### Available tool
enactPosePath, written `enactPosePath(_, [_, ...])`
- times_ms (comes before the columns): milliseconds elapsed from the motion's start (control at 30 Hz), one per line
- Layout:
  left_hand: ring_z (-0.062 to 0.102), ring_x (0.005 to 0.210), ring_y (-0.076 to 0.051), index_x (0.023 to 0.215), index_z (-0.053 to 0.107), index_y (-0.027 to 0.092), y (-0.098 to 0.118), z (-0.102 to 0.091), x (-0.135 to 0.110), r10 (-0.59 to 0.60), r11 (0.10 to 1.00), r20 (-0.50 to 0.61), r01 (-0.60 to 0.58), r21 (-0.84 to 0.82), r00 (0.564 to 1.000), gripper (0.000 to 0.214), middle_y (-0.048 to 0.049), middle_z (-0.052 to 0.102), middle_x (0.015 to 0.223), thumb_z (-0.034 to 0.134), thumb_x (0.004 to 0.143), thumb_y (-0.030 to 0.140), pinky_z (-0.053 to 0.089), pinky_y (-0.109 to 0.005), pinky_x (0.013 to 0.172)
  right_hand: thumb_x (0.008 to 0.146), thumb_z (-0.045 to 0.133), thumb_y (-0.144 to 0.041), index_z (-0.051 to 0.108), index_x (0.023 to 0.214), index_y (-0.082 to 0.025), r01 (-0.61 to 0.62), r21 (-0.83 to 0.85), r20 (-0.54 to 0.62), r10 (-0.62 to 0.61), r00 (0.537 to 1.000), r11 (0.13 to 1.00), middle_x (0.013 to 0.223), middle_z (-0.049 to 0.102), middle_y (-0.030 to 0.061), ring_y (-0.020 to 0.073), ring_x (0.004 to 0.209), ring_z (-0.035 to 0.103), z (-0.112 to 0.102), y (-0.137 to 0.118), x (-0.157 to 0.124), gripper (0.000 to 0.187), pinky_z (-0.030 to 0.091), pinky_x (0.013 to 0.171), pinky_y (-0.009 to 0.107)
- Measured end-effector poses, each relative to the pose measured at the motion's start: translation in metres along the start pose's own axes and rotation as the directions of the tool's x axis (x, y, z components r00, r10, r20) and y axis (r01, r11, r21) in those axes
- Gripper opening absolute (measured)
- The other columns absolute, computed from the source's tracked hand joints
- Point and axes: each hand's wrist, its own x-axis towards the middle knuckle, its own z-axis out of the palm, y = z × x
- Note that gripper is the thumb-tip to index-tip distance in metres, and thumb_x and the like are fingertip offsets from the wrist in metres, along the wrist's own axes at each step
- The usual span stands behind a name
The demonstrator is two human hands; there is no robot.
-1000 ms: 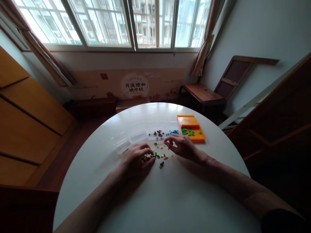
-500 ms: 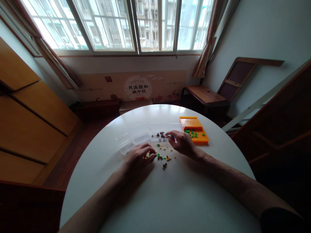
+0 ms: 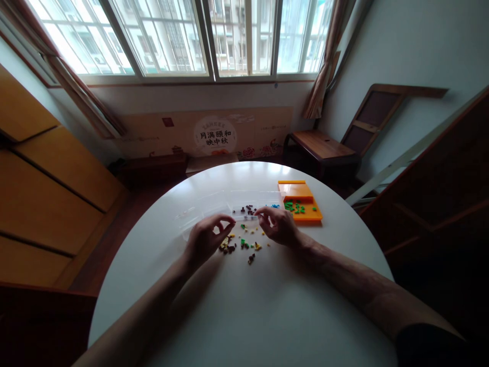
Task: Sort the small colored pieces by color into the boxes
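Observation:
My left hand (image 3: 204, 238) is raised a little above the table, thumb and fingertips pinched together near the front edge of a clear plastic box (image 3: 254, 195). Whatever the pinch holds is too small to make out. Below it lies a small heap of dark brown and pale yellow toy bricks (image 3: 228, 245). My right hand (image 3: 280, 228) reaches to the same box, its fingers closed beside the dark brown bricks (image 3: 249, 209) inside; any piece in them is hidden. Between the hands, loose green bricks (image 3: 244, 243) and yellow bricks (image 3: 257, 246) are scattered.
An orange tray (image 3: 309, 220) with several green bricks (image 3: 301, 209) stands right of the clear box. More clear compartments (image 3: 212, 201) are at the left. A small brown cluster (image 3: 251, 258) lies nearer me on the round white table (image 3: 244, 316). Behind the table is a wooden chair (image 3: 324, 143).
My left hand has lifted off the brick heap and moved up toward the clear box, uncovering brown bricks. My right hand stays by the box. The view has shifted slightly.

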Motion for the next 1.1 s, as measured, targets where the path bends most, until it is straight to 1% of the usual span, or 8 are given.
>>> enactPosePath(167, [0.072, 0.068, -0.015, 0.096, 0.083, 0.026, 0.002, 0.001, 0.027, -0.063, 0.993, 0.007, 0.062, 0.1, 0.998, 0.011, 0.0027, 0.082, 0.087, 0.077, 0.1, 0.035, 0.054, -0.026, 0.071, 0.096, 0.065, -0.022, 0.08, 0.106, -0.026, 0.016, 0.013, 0.019, -0.016, 1.0, 1.0, 0.07, 0.071, -0.0039, 0.0123, 0.059, 0.061, -0.004, 0.002, -0.002, 0.018, 0.042, 0.063, 0.023])
enactPosePath(267, [0.072, 0.065, -0.016, 0.095, 0.085, 0.029, 0.001, 0.004, 0.043, -0.093, 0.97, -0.045, 0.101, 0.221, 0.995, 0.009, 0.0043, 0.076, 0.072, 0.081, 0.097, 0.036, 0.05, -0.026, 0.066, 0.096, 0.066, -0.021, 0.08, 0.106, -0.026, 0.017, 0.018, 0.023, -0.017, 1.0, 1.0, 0.071, 0.071, -0.0041, 0.0123, 0.059, 0.061, -0.005, 0.001, -0.002, 0.018, 0.042, 0.063, 0.023])
enactPosePath(367, [0.07, 0.063, -0.015, 0.097, 0.085, 0.029, -0.001, 0.01, 0.048, -0.035, 0.955, -0.056, 0.05, 0.292, 0.998, 0.008, 0.0033, 0.079, 0.078, 0.08, 0.099, 0.035, 0.048, -0.027, 0.064, 0.095, 0.067, -0.021, 0.08, 0.107, -0.027, 0.003, 0.01, 0.021, -0.003, 1.0, 1.0, 0.072, 0.072, -0.0039, 0.0127, 0.061, 0.063, -0.005, 0.002, -0.001, 0.018, 0.043, 0.064, 0.024])
enactPosePath(467, [0.068, 0.063, -0.011, 0.1, 0.083, 0.026, -0.003, 0.017, 0.039, 0.134, 0.95, -0.029, -0.12, 0.287, 0.991, 0.013, -0.0003, 0.084, 0.107, 0.075, 0.105, 0.034, 0.053, -0.03, 0.075, 0.095, 0.069, -0.021, 0.079, 0.107, -0.027, -0.001, -0.003, 0.022, 0.001, 1.0, 1.0, 0.071, 0.072, -0.0042, 0.0124, 0.06, 0.062, -0.005, 0.003, 0.0, 0.017, 0.044, 0.064, 0.023])
enactPosePath(633, [0.074, 0.084, -0.016, 0.106, 0.082, 0.025, -0.014, 0.022, 0.012, 0.309, 0.931, 0.039, -0.31, 0.19, 0.95, 0.012, -0.0039, 0.08, 0.107, 0.071, 0.107, 0.03, 0.055, -0.03, 0.078, 0.093, 0.069, -0.02, 0.076, 0.102, -0.025, 0.119, 0.068, 0.141, -0.127, 0.982, 0.991, 0.072, 0.072, -0.0046, 0.0107, 0.059, 0.062, -0.006, 0.003, 0.0, 0.012, 0.044, 0.062, 0.022])
enactPosePath(733, [0.074, 0.086, -0.017, 0.109, 0.082, 0.026, -0.022, 0.021, 0.001, 0.324, 0.937, 0.08, -0.331, 0.113, 0.943, 0.011, -0.0048, 0.079, 0.106, 0.071, 0.106, 0.028, 0.056, -0.029, 0.076, 0.09, 0.071, -0.02, 0.076, 0.102, -0.025, 0.216, 0.153, 0.293, -0.253, 0.922, 0.964, 0.074, 0.072, -0.0048, 0.0102, 0.06, 0.061, -0.012, -0.001, 0.0, 0.014, 0.044, 0.063, 0.022])
enactPosePath(867, [0.073, 0.087, -0.018, 0.115, 0.082, 0.027, -0.028, 0.016, -0.003, 0.305, 0.938, 0.136, -0.322, 0.127, 0.942, 0.016, -0.0061, 0.078, 0.111, 0.07, 0.106, 0.028, 0.057, -0.031, 0.077, 0.091, 0.077, -0.023, 0.078, 0.099, -0.025, 0.183, 0.182, 0.447, -0.248, 0.859, 0.966, 0.075, 0.07, -0.0045, 0.0102, 0.063, 0.059, -0.022, -0.013, 0.002, 0.009, 0.042, 0.063, 0.022])
enactPosePath(1100, [0.071, 0.09, -0.021, 0.115, 0.084, 0.029, -0.034, 0.008, -0.005, 0.3, 0.927, 0.199, -0.334, 0.171, 0.933, 0.017, -0.0061, 0.076, 0.111, 0.069, 0.107, 0.031, 0.056, -0.038, 0.085, 0.098, 0.077, -0.023, 0.083, 0.099, -0.025, 0.113, 0.205, 0.483, -0.201, 0.852, 0.972, 0.076, 0.072, -0.0023, 0.0108, 0.064, 0.06, -0.023, -0.037, 0.003, 0.007, 0.045, 0.065, 0.022])
